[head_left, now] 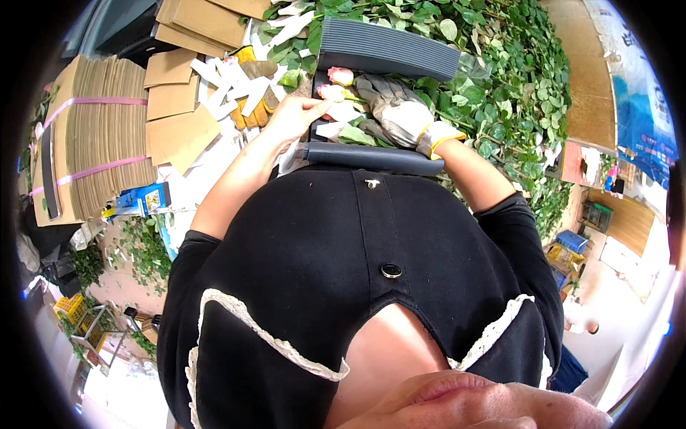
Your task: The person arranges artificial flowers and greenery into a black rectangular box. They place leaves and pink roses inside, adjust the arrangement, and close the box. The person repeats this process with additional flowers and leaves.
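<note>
Pink-and-cream roses [341,76] lie with their blooms side by side between the grey ribbed walls of a trough [389,48]. My bare left hand [291,119] is at the blooms, thumb and forefinger closed on the edge of one rose [331,92]. Over the stems just right of the blooms is my right hand [396,113], in a grey-white glove with a yellow-edged cuff. Its fingers curl round the rose stems, which they mostly hide. Below the hands runs the trough's near wall [371,157], close to my black top.
Leafy green stems [493,93] heap up behind and right of the trough. At left are a yellow-grey glove [246,118], white paper strips [250,89], loose cardboard sheets [179,136] and a cardboard stack [100,136] bound with pink straps. A blue box [146,199] sits below it.
</note>
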The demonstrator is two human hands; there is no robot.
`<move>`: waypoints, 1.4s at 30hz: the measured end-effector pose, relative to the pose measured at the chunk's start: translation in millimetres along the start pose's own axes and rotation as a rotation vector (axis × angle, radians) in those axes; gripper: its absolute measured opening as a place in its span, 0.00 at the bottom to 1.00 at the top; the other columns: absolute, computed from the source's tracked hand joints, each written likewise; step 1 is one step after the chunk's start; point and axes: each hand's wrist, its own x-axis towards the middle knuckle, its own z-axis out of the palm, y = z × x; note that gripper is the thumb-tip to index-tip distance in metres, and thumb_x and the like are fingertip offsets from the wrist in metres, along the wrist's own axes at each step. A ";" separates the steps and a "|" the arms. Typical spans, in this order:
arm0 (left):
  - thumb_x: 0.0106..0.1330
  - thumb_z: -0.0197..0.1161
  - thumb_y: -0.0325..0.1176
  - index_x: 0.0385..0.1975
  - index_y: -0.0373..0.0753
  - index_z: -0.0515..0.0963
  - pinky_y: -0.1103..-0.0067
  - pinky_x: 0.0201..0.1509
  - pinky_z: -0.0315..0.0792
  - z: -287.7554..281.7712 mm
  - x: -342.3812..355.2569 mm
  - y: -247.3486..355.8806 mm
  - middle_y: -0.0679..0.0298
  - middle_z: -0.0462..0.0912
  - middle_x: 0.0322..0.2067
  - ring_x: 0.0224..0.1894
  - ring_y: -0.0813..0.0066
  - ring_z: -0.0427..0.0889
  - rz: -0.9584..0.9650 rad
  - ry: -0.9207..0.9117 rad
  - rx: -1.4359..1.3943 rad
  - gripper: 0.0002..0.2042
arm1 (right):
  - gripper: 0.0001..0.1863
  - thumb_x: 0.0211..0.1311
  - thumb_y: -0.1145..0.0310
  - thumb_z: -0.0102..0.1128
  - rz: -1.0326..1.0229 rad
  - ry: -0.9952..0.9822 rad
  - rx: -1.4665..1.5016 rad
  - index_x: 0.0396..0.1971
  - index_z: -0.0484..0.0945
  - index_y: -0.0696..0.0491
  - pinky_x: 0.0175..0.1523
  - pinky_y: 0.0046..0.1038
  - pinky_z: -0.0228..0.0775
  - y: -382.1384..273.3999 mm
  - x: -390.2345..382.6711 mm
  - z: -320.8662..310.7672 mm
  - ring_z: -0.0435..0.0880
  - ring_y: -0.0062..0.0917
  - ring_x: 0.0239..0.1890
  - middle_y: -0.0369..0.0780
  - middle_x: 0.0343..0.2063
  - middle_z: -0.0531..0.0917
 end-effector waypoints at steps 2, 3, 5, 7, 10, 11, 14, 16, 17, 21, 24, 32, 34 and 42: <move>0.66 0.63 0.38 0.37 0.32 0.85 0.81 0.40 0.73 1.3 -2.8 6.7 0.63 0.86 0.31 0.33 0.81 0.79 -0.067 0.007 -0.068 0.13 | 0.38 0.64 0.44 0.48 -0.030 0.075 -0.007 0.68 0.56 0.50 0.70 0.41 0.51 8.3 2.9 13.9 0.61 0.45 0.67 0.49 0.67 0.61; 0.66 0.63 0.36 0.37 0.32 0.85 0.82 0.39 0.73 4.1 -3.2 4.7 0.63 0.86 0.30 0.32 0.82 0.79 -0.042 0.024 -0.092 0.12 | 0.38 0.64 0.44 0.48 -0.063 0.145 -0.009 0.68 0.56 0.50 0.70 0.41 0.51 12.9 4.5 20.8 0.61 0.45 0.67 0.49 0.67 0.61; 0.66 0.63 0.33 0.36 0.32 0.85 0.82 0.37 0.73 6.7 -5.5 4.2 0.62 0.86 0.29 0.31 0.82 0.79 0.006 0.055 -0.124 0.10 | 0.36 0.65 0.45 0.48 -0.108 0.247 -0.035 0.67 0.57 0.50 0.70 0.41 0.53 8.0 2.7 20.3 0.63 0.45 0.66 0.48 0.66 0.62; 0.66 0.63 0.30 0.35 0.31 0.84 0.83 0.35 0.71 13.3 -12.9 3.3 0.64 0.85 0.27 0.30 0.83 0.77 0.067 0.234 -0.114 0.08 | 0.36 0.65 0.45 0.47 -0.153 0.321 -0.018 0.67 0.57 0.50 0.70 0.41 0.53 12.1 6.4 24.9 0.63 0.45 0.65 0.49 0.66 0.62; 0.65 0.63 0.29 0.34 0.30 0.84 0.85 0.32 0.68 10.1 -21.4 5.8 0.66 0.82 0.25 0.27 0.85 0.74 0.180 0.441 -0.059 0.08 | 0.35 0.66 0.48 0.49 0.041 -0.150 0.099 0.70 0.54 0.42 0.68 0.44 0.52 10.0 12.6 15.7 0.61 0.49 0.66 0.52 0.65 0.62; 0.65 0.63 0.30 0.34 0.30 0.84 0.85 0.30 0.67 3.0 -24.5 3.2 0.67 0.82 0.24 0.26 0.85 0.73 0.181 0.438 -0.080 0.08 | 0.35 0.66 0.47 0.49 0.092 -0.261 0.084 0.69 0.55 0.42 0.67 0.44 0.52 2.6 13.1 4.1 0.62 0.49 0.65 0.52 0.64 0.63; 0.68 0.60 0.30 0.36 0.31 0.83 0.85 0.32 0.68 -19.5 -31.6 -10.4 0.66 0.82 0.25 0.27 0.85 0.74 0.128 0.574 -0.043 0.09 | 0.35 0.66 0.48 0.50 0.089 -0.244 0.149 0.68 0.57 0.47 0.68 0.43 0.51 -3.2 7.3 -3.7 0.61 0.47 0.67 0.50 0.65 0.62; 0.68 0.59 0.31 0.40 0.32 0.82 0.83 0.36 0.71 -77.6 -31.8 -23.6 0.65 0.83 0.27 0.29 0.80 0.77 0.173 0.685 -0.047 0.10 | 0.35 0.65 0.47 0.48 -0.060 0.052 0.030 0.67 0.58 0.49 0.69 0.42 0.53 8.5 1.8 11.7 0.62 0.46 0.66 0.49 0.65 0.63; 0.67 0.59 0.32 0.43 0.33 0.81 0.80 0.39 0.73 -111.0 -37.6 -20.3 0.63 0.85 0.29 0.31 0.76 0.80 0.271 0.715 -0.035 0.11 | 0.35 0.65 0.46 0.47 -0.140 0.200 -0.031 0.67 0.58 0.50 0.69 0.41 0.54 10.4 1.2 17.7 0.63 0.46 0.65 0.49 0.65 0.63; 0.62 0.63 0.34 0.47 0.34 0.80 0.72 0.46 0.75 -136.2 -80.6 10.8 0.54 0.84 0.39 0.41 0.60 0.83 0.303 0.481 1.268 0.15 | 0.32 0.65 0.47 0.46 -0.091 0.166 -0.023 0.62 0.62 0.52 0.58 0.42 0.65 8.3 -0.7 13.3 0.73 0.48 0.54 0.52 0.54 0.73; 0.60 0.65 0.34 0.47 0.34 0.80 0.73 0.48 0.75 -101.2 -70.0 14.0 0.52 0.82 0.43 0.43 0.61 0.83 0.311 0.193 1.018 0.17 | 0.30 0.65 0.47 0.45 -0.099 0.161 -0.018 0.60 0.65 0.53 0.54 0.41 0.69 4.8 -1.4 8.0 0.78 0.47 0.49 0.52 0.49 0.78; 0.62 0.67 0.36 0.41 0.35 0.84 0.82 0.40 0.73 -11.0 -16.2 -5.8 0.62 0.86 0.31 0.32 0.81 0.79 0.053 -0.064 0.265 0.12 | 0.30 0.66 0.46 0.44 -0.149 0.300 -0.116 0.59 0.68 0.52 0.64 0.39 0.61 15.5 4.9 28.8 0.71 0.46 0.58 0.52 0.60 0.69; 0.63 0.66 0.33 0.40 0.32 0.83 0.82 0.40 0.72 -11.4 -18.6 -1.6 0.63 0.85 0.29 0.33 0.82 0.78 0.071 -0.076 0.324 0.11 | 0.30 0.66 0.46 0.45 -0.132 0.278 -0.073 0.59 0.67 0.52 0.63 0.39 0.61 15.6 1.7 26.8 0.72 0.46 0.58 0.52 0.59 0.70; 0.64 0.63 0.32 0.41 0.35 0.81 0.80 0.35 0.72 -66.2 -34.7 -41.8 0.62 0.83 0.26 0.29 0.80 0.77 0.089 0.540 0.231 0.10 | 0.28 0.66 0.47 0.44 -0.108 0.188 0.013 0.53 0.71 0.54 0.54 0.39 0.68 8.0 -1.2 15.4 0.77 0.45 0.51 0.52 0.48 0.78</move>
